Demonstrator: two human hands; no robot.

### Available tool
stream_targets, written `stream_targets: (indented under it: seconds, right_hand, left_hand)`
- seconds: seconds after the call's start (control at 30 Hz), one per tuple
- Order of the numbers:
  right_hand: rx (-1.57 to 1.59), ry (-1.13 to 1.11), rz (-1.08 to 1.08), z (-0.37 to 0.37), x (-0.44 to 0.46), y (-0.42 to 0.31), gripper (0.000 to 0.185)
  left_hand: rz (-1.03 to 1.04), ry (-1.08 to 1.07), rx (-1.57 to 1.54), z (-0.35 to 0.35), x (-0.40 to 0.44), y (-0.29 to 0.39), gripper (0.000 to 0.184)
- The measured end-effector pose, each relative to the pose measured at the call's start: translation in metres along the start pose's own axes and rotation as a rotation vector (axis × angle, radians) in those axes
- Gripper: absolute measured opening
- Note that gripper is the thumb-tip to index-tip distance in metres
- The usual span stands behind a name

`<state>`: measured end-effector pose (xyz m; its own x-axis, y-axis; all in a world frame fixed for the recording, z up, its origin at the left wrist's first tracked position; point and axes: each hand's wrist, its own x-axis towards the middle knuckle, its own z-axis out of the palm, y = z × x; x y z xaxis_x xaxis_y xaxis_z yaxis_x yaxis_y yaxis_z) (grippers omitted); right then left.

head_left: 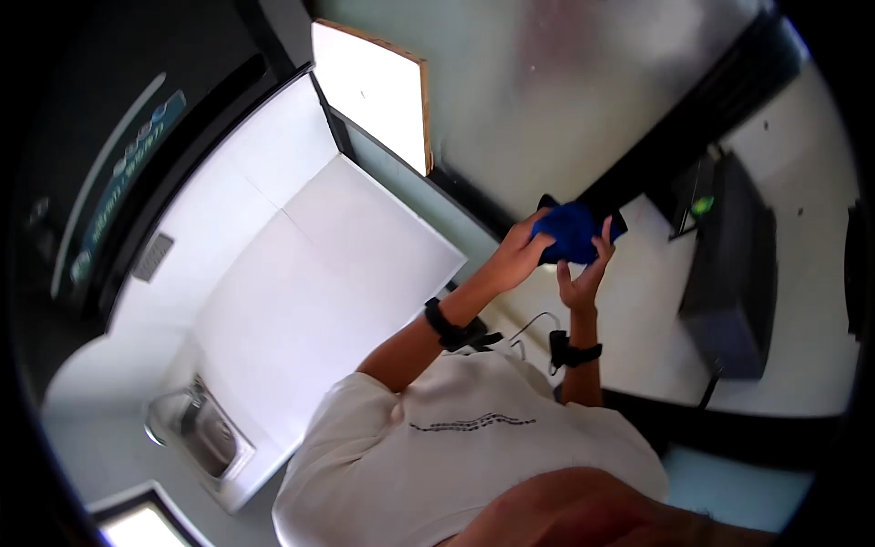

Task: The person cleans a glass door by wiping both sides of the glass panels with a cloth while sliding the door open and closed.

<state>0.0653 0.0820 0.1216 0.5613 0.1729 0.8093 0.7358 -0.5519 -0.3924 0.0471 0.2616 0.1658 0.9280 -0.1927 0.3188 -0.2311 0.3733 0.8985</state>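
A blue and black item (570, 233), which looks like soft cloth, is held up in front of my body. My left hand (523, 253) grips its left side, with the thumb over the blue face and other fingers partly hidden behind it. On the lower right side, my right hand (587, 273) has its fingers curved against the item's edge and its thumb below. Dark corners of the item stick out at the top left and at the right. Both wrists wear black straps.
A white counter (319, 246) with a metal sink (211, 433) lies to the left. At the right, a dark grey box-shaped object (729, 273) stands on a pale surface. A bright white panel (374, 87) with a brown edge is above, beside a large greyish pane (547, 100).
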Motion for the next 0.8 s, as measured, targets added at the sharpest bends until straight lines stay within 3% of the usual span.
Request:
stream_targets:
  seconds: [0.07, 0.13, 0.2, 0.27, 0.33, 0.37, 0.43, 0.6, 0.67, 0.8]
  right_hand:
    - [-0.001, 0.043, 0.092, 0.005, -0.006, -0.023, 0.065]
    - [0.053, 0.066, 0.255, 0.009, -0.011, -0.031, 0.064]
    - [0.027, 0.111, 0.245, 0.009, -0.006, -0.029, 0.065]
    - [0.055, 0.149, 0.137, -0.002, 0.022, -0.036, 0.068]
    - [-0.02, 0.223, 0.056, -0.015, 0.057, -0.047, 0.072]
    - [-0.038, 0.228, 0.068, -0.017, 0.07, -0.043, 0.072]
    - [0.103, 0.326, -0.048, -0.017, 0.085, -0.034, 0.074]
    - [0.21, 0.332, 0.013, -0.002, 0.059, -0.021, 0.073]
    - [0.229, 0.268, 0.09, 0.011, 0.027, -0.009, 0.071]
    - [0.184, 0.281, 0.051, 0.009, 0.002, -0.003, 0.066]
  left_hand:
    - [-0.104, -0.028, -0.105, -0.004, -0.003, -0.007, 0.039]
    - [-0.103, -0.101, 0.0, -0.004, -0.006, -0.004, 0.046]
    - [-0.048, -0.061, 0.215, -0.001, -0.008, -0.002, 0.049]
    - [-0.03, -0.176, 0.267, 0.002, -0.002, 0.007, 0.057]
    - [0.158, -0.215, 0.233, 0.023, 0.002, 0.048, 0.066]
    - [0.15, -0.232, 0.222, 0.027, 0.005, 0.057, 0.066]
    - [0.363, -0.233, 0.423, 0.034, 0.007, 0.068, 0.064]
    - [0.078, -0.218, 0.318, 0.035, -0.001, 0.062, 0.067]
    - [0.05, -0.215, 0.555, 0.029, -0.011, 0.05, 0.066]
    - [-0.037, -0.292, 0.65, 0.019, -0.016, 0.032, 0.069]
